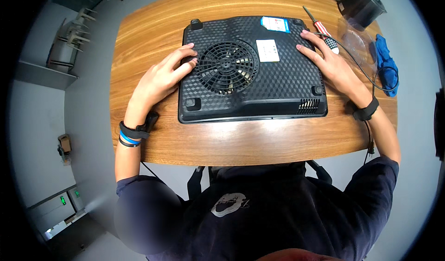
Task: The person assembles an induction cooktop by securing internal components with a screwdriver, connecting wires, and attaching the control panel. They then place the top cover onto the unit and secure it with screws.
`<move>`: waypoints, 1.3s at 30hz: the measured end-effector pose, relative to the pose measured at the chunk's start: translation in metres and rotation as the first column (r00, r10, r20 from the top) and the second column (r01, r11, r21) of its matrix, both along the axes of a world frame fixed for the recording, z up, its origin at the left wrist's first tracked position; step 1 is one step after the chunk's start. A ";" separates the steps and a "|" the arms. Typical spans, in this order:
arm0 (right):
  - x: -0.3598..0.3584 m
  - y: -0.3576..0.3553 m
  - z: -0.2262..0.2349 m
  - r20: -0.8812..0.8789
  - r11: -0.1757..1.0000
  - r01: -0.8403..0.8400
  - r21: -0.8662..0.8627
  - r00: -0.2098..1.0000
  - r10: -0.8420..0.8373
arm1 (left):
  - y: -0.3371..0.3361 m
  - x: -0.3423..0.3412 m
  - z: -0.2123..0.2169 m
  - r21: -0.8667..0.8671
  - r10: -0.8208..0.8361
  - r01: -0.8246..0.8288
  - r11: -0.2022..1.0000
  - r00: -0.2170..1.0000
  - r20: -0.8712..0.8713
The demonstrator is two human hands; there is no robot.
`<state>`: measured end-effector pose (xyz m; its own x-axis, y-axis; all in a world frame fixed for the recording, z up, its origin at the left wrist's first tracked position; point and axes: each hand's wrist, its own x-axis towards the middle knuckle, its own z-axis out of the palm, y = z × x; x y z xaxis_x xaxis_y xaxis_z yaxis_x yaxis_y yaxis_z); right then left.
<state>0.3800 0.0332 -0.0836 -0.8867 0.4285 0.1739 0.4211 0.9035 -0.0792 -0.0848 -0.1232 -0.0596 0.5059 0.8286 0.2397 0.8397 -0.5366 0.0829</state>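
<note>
A black induction cooker (287,82) lies underside up on the wooden table, showing a round fan grille, corner feet and a slotted vent. My left hand (160,78) is at its left edge, bent fingertips on the rim beside the grille. At the right edge is my right hand (331,61), with two digits resting on the underside and its other fingers hidden. Both hands hold the cooker by its sides. A white label (268,50) and a blue-and-white sticker (276,24) are on the underside.
Beyond my right hand lies a screwdriver (322,29) with a red-and-white striped handle. A dark kettle (360,6), a clear plastic container (356,41) and a blue cloth (385,64) stand or lie farther right. A black cord (350,52) loops past my right wrist.
</note>
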 end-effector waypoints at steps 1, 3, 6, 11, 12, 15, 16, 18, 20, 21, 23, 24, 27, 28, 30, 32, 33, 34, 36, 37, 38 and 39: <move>-0.001 0.002 -0.003 -0.005 1.000 -0.006 0.015 1.000 0.006 | 0.000 -0.001 -0.004 0.007 0.002 -0.002 1.000 1.000 -0.007; -0.003 0.005 -0.008 -0.015 0.999 -0.019 0.047 1.000 0.019 | 0.002 -0.003 -0.010 0.021 0.007 -0.006 1.000 1.000 -0.020; -0.008 0.006 -0.007 0.022 0.997 -0.020 0.080 1.000 0.018 | 0.002 -0.004 -0.010 -0.008 0.055 -0.056 0.998 0.995 -0.082; -0.012 0.000 0.010 0.142 0.992 -0.055 0.111 0.989 0.039 | -0.002 -0.002 -0.003 -0.059 0.051 -0.061 0.996 0.985 -0.167; -0.012 0.001 0.012 0.156 0.990 -0.068 0.121 0.987 0.048 | -0.003 0.000 0.002 -0.064 0.046 -0.059 0.996 0.981 -0.190; -0.011 0.002 0.018 0.191 0.985 -0.097 0.141 0.979 0.069 | -0.004 0.003 0.012 -0.096 0.030 -0.051 0.994 0.977 -0.211; -0.012 0.002 0.019 0.194 0.984 -0.105 0.143 0.978 0.076 | -0.004 0.002 0.013 -0.113 0.031 -0.053 0.992 0.981 -0.191; -0.015 0.003 0.021 0.194 0.984 -0.113 0.140 0.977 0.085 | -0.002 0.000 0.016 -0.170 0.043 -0.064 0.983 0.991 -0.124; -0.017 0.003 0.023 0.193 0.985 -0.113 0.131 0.977 0.087 | 0.003 -0.002 0.020 -0.245 0.066 -0.071 0.967 0.997 -0.028; -0.017 0.003 0.025 0.200 0.993 -0.093 0.074 0.977 0.076 | 0.005 0.000 0.026 -0.305 0.102 -0.110 0.946 0.994 -0.044; -0.013 0.001 0.034 0.217 0.999 -0.031 -0.030 0.975 0.036 | 0.018 0.013 0.049 -0.409 0.151 -0.170 0.896 0.985 -0.079; -0.013 -0.001 0.041 0.209 0.998 -0.016 -0.052 0.978 0.027 | 0.027 0.015 0.058 -0.443 0.114 -0.166 0.881 0.983 -0.143; -0.021 -0.002 0.057 0.140 0.994 0.019 -0.106 0.990 -0.005 | 0.033 0.028 0.061 -0.202 0.063 -0.087 0.975 0.991 -0.120; -0.026 -0.001 0.058 0.089 0.993 0.027 -0.112 0.996 -0.017 | 0.038 0.031 0.060 -0.215 0.038 -0.068 0.974 0.989 -0.141; -0.036 0.007 0.054 0.029 0.997 -0.014 -0.082 0.999 0.017 | 0.046 0.046 0.057 -0.230 0.021 -0.042 0.972 0.995 -0.096; -0.037 0.003 0.028 0.074 0.984 -0.022 -0.178 0.997 0.035 | 0.058 0.055 0.045 -0.285 -0.010 -0.022 0.958 0.994 -0.111; -0.037 -0.002 0.016 0.108 0.981 0.001 -0.194 0.994 0.021 | 0.061 0.053 0.033 -0.335 -0.034 -0.016 0.942 0.989 -0.143; -0.033 0.002 0.016 0.119 0.972 -0.007 -0.237 0.992 0.036 | 0.065 0.056 0.037 -0.401 -0.033 -0.031 0.916 0.988 -0.152; -0.034 0.004 0.020 0.146 0.964 0.012 -0.267 0.989 0.028 | 0.068 0.063 0.046 -0.441 -0.035 -0.058 0.896 0.979 -0.199; -0.034 0.001 0.022 0.160 0.958 0.029 -0.284 0.987 0.018 | 0.070 0.065 0.049 -0.445 -0.044 -0.054 0.894 0.977 -0.209; -0.033 0.001 0.022 0.163 0.957 0.026 -0.288 0.986 0.022 | 0.071 0.066 0.049 -0.449 -0.057 -0.051 0.892 0.973 -0.224; -0.034 0.001 0.019 0.125 0.951 0.006 -0.309 0.992 0.035 | 0.071 0.067 0.050 -0.452 -0.071 -0.047 0.891 0.968 -0.240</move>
<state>0.3457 0.0339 -0.0641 -0.8993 0.4300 -0.0791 0.4328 0.8497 -0.3011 -0.0175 -0.0522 -0.0095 0.5102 0.8096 -0.2903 0.8584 -0.5005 0.1127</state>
